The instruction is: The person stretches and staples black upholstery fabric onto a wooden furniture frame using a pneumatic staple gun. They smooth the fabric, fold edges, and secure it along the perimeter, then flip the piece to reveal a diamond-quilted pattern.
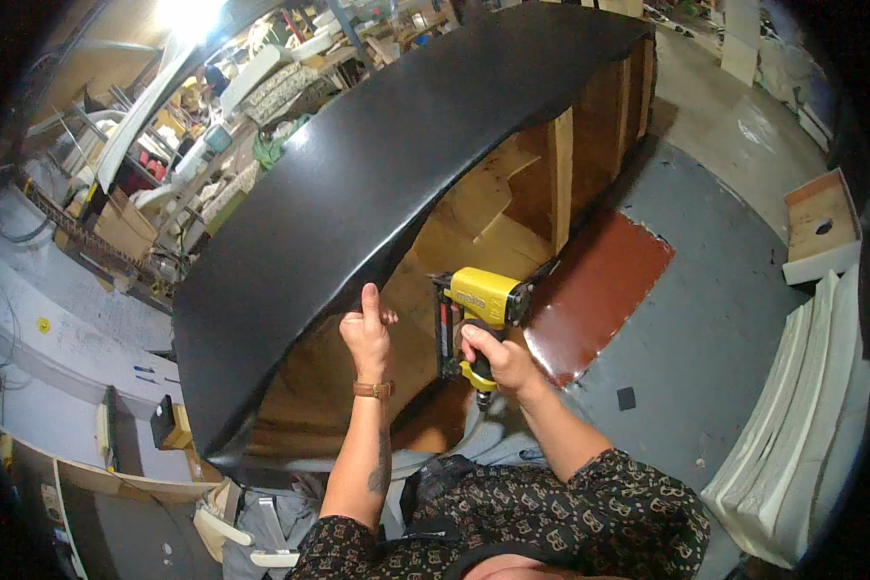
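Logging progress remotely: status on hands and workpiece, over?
Right hand gripping yellow fastener gun. Left hand at edge of black cover, thumb up, grip unclear. Wooden frame exposed along open side. Nothing seen blocking either hand.

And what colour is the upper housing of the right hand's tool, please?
The upper housing is yellow, best seen in the head view.

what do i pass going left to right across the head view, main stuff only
Small yellow object → left hand → yellow handheld tool → glossy red-brown rectangle → open box
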{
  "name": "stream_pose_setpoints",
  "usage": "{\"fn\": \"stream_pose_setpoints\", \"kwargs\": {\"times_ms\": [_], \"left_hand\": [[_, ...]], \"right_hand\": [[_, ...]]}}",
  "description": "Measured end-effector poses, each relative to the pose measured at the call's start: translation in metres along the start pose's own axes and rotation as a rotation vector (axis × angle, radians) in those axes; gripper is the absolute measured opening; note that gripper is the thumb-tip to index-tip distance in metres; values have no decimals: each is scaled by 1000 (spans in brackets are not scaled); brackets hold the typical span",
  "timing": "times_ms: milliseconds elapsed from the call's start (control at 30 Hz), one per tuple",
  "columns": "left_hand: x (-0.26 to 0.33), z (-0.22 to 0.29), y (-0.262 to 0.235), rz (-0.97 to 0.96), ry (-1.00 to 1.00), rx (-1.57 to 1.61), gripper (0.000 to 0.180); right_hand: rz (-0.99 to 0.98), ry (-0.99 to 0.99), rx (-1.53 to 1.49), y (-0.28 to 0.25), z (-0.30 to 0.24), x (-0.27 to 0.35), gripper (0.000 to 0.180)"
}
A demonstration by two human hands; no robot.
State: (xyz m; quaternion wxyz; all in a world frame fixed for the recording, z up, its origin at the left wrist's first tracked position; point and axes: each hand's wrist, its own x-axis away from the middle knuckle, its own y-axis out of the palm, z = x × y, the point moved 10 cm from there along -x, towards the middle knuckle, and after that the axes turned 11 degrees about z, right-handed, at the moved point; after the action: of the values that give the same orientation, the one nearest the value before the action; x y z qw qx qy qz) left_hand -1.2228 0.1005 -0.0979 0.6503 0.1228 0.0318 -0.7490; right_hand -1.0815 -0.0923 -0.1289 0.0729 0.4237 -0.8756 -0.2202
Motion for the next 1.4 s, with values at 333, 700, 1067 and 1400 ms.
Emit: {"fn": "stream_pose_setpoints", "kwargs": {"times_ms": [333, 700, 1067, 1400], "left_hand": [[-13, -14, -10, -14, 24, -398, 40], [-18, -8, -8, -84, 30, -366, 33], [-10, -36, -33, -200, -344, -550, 61], [81, 50, -280, 227, -391, -6, 44]], "right_hand": [[80, 97, -108, 43, 25, -41, 37], [129, 55, -83, 61, 35, -29, 29], [15, 238, -328, 56, 56, -15, 34], [-457, 444, -692, 121, 73, 45, 60]]}}
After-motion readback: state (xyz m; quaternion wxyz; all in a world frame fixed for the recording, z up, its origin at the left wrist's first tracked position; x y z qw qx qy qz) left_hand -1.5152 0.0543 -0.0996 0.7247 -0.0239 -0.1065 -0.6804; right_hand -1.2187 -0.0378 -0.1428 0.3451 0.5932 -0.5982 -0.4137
